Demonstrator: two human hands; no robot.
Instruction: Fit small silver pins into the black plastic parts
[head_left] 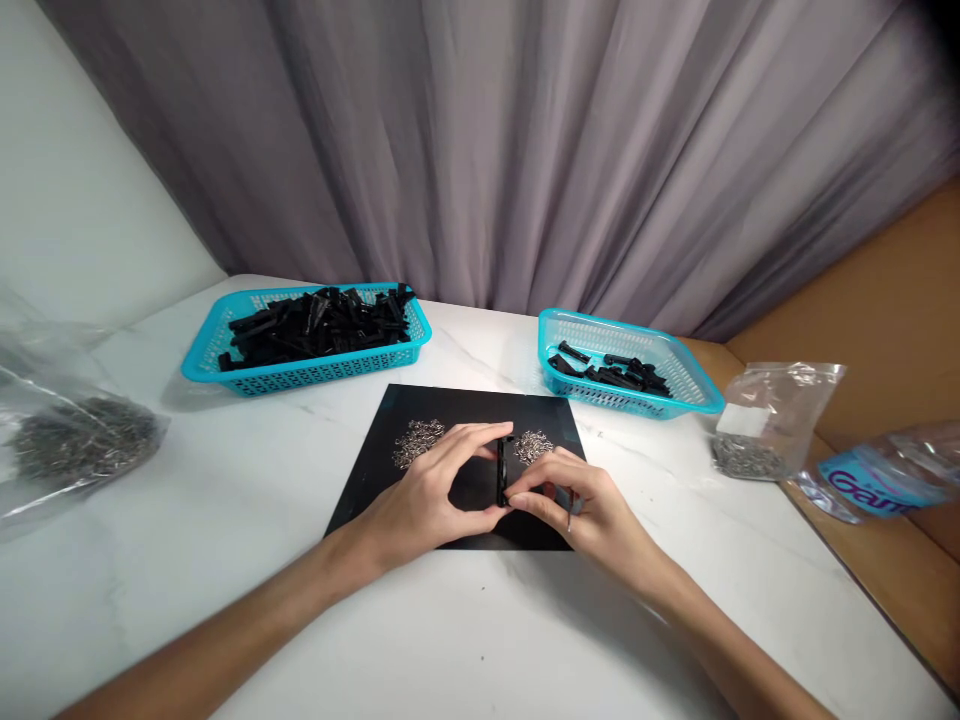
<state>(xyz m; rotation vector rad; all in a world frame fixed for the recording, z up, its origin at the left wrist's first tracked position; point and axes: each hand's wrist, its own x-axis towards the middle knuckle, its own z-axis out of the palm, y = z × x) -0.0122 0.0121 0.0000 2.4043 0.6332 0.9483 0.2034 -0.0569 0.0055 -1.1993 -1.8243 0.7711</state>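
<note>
A narrow black plastic piece stands lengthwise between the thumb and fingers of my left hand, which grips it at both ends over the black mat. My right hand is closed in a pinch at the lower end of that piece. Whatever its fingertips hold is too small to make out. A thin shiny band shows by the right fingers. Beyond the left hand lies a heap of small metal parts, and a second, smaller metal heap is just past the right hand.
At the back left, a blue basket is piled with black plastic pieces. Another blue basket at the back right holds several. Clear bags of metal parts lie left and right. A plastic bottle lies at the right edge.
</note>
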